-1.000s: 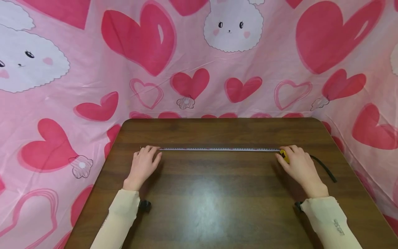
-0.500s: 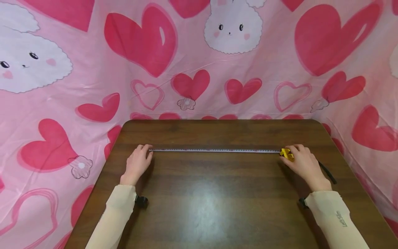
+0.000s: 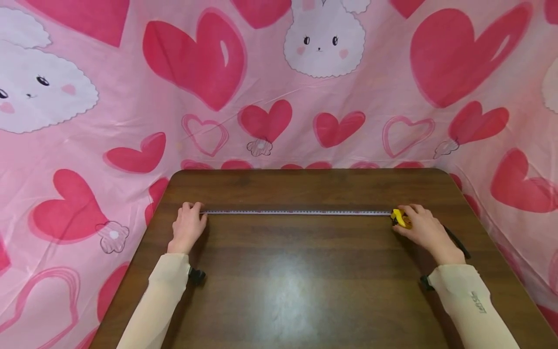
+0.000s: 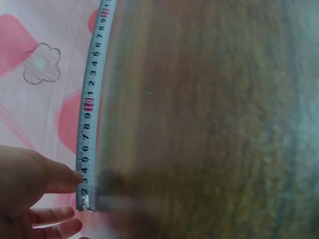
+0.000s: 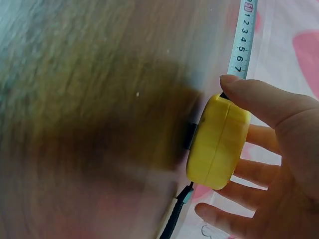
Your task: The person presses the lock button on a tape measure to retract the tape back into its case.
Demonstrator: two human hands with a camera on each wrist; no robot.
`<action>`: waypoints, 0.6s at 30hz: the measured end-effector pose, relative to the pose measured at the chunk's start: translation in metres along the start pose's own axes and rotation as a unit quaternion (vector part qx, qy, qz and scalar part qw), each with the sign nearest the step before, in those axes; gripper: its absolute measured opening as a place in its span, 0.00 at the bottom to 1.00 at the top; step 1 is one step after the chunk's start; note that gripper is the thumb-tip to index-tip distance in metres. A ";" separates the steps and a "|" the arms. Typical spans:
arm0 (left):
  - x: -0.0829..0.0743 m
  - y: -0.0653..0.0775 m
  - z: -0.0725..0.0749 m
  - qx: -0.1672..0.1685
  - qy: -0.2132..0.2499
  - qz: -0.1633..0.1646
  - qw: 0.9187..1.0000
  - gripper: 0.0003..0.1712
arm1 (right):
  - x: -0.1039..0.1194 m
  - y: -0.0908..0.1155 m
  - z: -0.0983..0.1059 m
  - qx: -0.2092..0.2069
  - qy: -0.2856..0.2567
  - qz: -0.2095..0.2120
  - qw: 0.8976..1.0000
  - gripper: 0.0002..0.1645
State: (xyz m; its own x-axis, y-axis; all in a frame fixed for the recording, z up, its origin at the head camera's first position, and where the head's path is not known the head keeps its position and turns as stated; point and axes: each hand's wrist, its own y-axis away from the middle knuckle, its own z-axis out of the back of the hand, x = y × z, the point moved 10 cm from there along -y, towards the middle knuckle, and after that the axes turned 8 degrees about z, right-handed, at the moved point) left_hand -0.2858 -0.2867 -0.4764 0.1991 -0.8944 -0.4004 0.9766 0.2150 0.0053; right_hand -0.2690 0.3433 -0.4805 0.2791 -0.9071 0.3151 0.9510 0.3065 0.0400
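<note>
A tape measure's blade [image 3: 292,212], white with dark marks and red numbers, stretches straight across the dark wooden table [image 3: 244,261]. At its left end, my left hand [image 3: 187,225] pinches the blade near the metal hook [image 4: 85,202]; the thumb sits at the blade's edge by the 3 mark. The yellow tape measure case [image 5: 217,142] is at the other end, gripped by my right hand [image 3: 425,235]. My right thumb presses by the case mouth, just past the 57 mark, with the fingers behind the case. A black wrist strap [image 5: 173,216] trails from the case.
A pink cloth [image 3: 305,92] with hearts and rabbit faces hangs behind and beside the table. Dark wrist devices [image 3: 197,276] show at the cuffs of both cream sleeves [image 3: 159,295].
My left hand has moved left with the blade's end, so more blade shows between the hands. The right hand has shifted slightly, and more of the yellow case is visible.
</note>
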 end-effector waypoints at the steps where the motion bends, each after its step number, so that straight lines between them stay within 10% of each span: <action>1: 0.002 0.000 -0.001 0.002 -0.004 0.004 1.000 0.19 | -0.001 0.000 -0.001 0.003 -0.002 0.001 1.000 0.44; 18: 0.006 -0.009 0.001 -0.009 -0.007 -0.033 0.999 0.11 | -0.002 -0.004 -0.007 0.008 -0.053 0.065 0.996 0.43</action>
State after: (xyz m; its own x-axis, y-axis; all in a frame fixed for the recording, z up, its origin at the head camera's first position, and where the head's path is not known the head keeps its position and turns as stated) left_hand -0.2932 -0.2947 -0.4777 0.1363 -0.9125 -0.3857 0.9859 0.1631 -0.0376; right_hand -0.2722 0.3416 -0.4875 0.3843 -0.8239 0.4166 0.9047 0.4259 0.0077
